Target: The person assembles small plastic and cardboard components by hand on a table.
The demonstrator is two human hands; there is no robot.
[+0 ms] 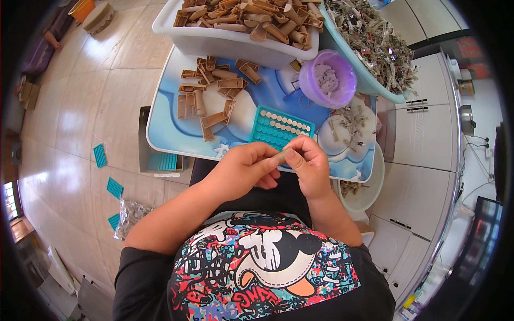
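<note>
My left hand (247, 165) and my right hand (309, 167) meet in front of my chest, at the near edge of the table. Their thumbs and index fingers pinch a small tan piece (280, 157), mostly covered by the fingertips, so its kind does not show. Just beyond the hands lies a teal tray (259, 128) of round pockets, with pale round discs in rows on its far part. Loose brown plastic casings (199, 101), shaped like half tubes, lie scattered on the table's left half.
A white bin (241, 45) heaped with brown casings stands behind. Right of it are a purple bowl (342, 88) of grey clumps and a blue tub (369, 80) of small clear parts. More clear parts (350, 125) lie on the blue table (166, 128). Teal trays (114, 188) rest on the floor.
</note>
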